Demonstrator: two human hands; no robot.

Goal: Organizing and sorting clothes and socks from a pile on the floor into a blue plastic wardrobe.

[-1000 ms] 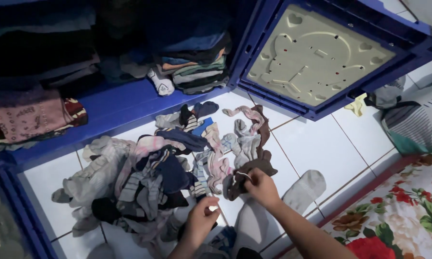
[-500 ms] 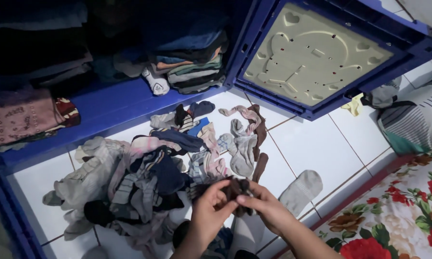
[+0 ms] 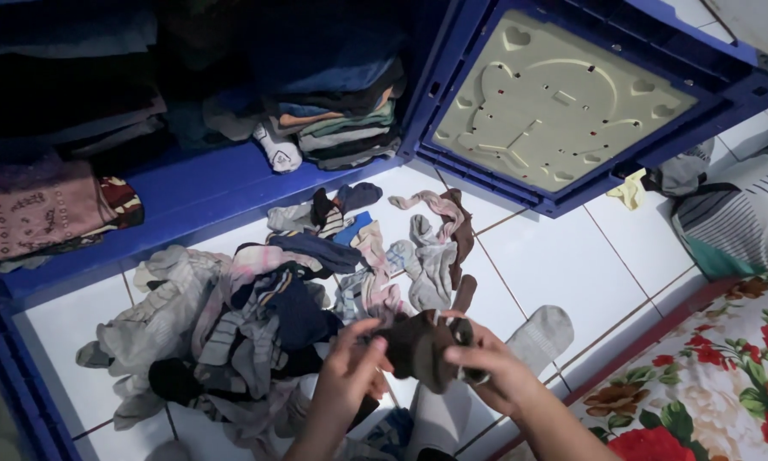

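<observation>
Dark brown sock (image 3: 420,348), bunched, above the sock pile (image 3: 230,333)

A white tiled floor (image 3: 572,256) is seen dimly lit, flanked by a blue wardrobe (image 3: 205,192) and a floral mattress (image 3: 717,384)

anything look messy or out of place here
Yes. A jumbled heap of socks is strewn across the white tiled floor instead of on the blue shelf, where clothes sit folded. One grey sock lies apart from the heap. Both hands, left and right, hold a dark brown sock.
</observation>
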